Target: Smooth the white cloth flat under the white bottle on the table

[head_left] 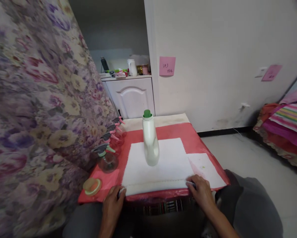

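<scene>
A white cloth (163, 158) lies spread over the red-covered table, its near edge turned up into a strip. At the left end of that strip, my left hand (114, 198) is closed on the cloth's corner. My right hand (199, 190) pinches the opposite near corner. On the cloth, between and beyond my hands, a pale green handled bottle (150, 142) stands upright. A green piece (147, 114) shows at its open mouth; whether it sits inside or behind cannot be made out.
Clear spray bottles (108, 162) with pink and green triggers line the table's left side. A small round lidded container (92, 186) sits at the front left. To the right lies a white sheet (205, 168). A floral curtain (44, 99) hangs close on the left.
</scene>
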Available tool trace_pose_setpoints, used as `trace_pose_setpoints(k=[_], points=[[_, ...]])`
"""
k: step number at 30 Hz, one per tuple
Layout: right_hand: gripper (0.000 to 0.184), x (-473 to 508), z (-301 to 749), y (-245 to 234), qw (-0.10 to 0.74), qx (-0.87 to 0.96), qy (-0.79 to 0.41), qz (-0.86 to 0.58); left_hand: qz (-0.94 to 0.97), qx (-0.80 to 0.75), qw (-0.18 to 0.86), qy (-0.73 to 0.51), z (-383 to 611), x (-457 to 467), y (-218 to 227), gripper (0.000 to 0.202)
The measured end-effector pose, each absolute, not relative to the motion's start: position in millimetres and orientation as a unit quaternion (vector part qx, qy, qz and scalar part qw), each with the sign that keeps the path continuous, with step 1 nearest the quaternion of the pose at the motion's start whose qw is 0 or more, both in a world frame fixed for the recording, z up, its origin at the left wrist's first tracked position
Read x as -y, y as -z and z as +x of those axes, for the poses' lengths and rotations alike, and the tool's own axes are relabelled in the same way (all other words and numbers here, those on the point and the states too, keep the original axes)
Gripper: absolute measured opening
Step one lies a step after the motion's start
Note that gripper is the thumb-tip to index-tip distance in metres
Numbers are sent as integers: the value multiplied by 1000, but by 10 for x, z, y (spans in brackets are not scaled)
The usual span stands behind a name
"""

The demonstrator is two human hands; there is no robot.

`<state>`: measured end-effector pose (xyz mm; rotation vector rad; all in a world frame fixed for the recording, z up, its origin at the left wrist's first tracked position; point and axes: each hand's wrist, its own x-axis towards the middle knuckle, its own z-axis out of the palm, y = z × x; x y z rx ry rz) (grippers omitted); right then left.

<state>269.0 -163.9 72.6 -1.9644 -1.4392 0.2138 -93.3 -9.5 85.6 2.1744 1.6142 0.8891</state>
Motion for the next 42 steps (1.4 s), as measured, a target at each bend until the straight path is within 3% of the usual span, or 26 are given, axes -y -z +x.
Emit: trace_pose_setpoints(k=[21,30,33,36,42], points=[[24,1600,2789,-680,358,489,-47,-794,781,-541,81,-300,-954,62,-730,34],[24,1599,2770,-660,355,487,-43,-797,783,-557,2,-277,-857,225,-860,24],[23,1599,2762,-655,357,488,-42,-795,799,-523,-103,-278,-647,409,-884,29],[23,1597,2751,-656,357,488,-38,-795,863,-382,-173,-281,-272,668,-811,34],[22,1599,2760,-656,359,495,-20,-791,921,-298,-177,-179,260,980,-617,62]])
